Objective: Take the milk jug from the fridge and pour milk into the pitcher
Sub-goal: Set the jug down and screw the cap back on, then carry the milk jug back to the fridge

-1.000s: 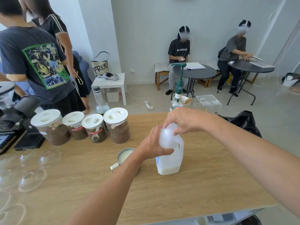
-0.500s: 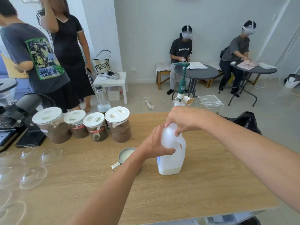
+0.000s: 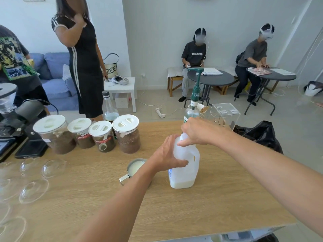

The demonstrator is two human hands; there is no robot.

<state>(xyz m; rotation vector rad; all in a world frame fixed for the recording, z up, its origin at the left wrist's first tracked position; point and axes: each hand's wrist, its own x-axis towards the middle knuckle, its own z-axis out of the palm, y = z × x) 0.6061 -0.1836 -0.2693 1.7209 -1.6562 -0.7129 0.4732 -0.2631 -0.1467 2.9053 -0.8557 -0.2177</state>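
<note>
- Right hand (image 3: pixel 199 131) closes over the top of the milk jug (image 3: pixel 184 165) — apparently working the cap.
- Left hand (image 3: pixel 168 154) wraps the jug's side, steadying it upright on the tabletop (image 3: pixel 218 206).
- Pitcher (image 3: pixel 134 169) — milk already inside — stands just left of the jug, behind the left wrist.

You are working in bright, even, diffuse light; the pale wooden counter (image 3: pixel 218 203) carries only faint, soft shadows. The white rear wall (image 3: pixel 157 32) is evenly lit, without glare. Wide-angle distortion bends lines at your frame edges. The clear glass domes (image 3: pixel 33 190) at left show pale reflections and smear towards the border. Mild softness overall.
</note>
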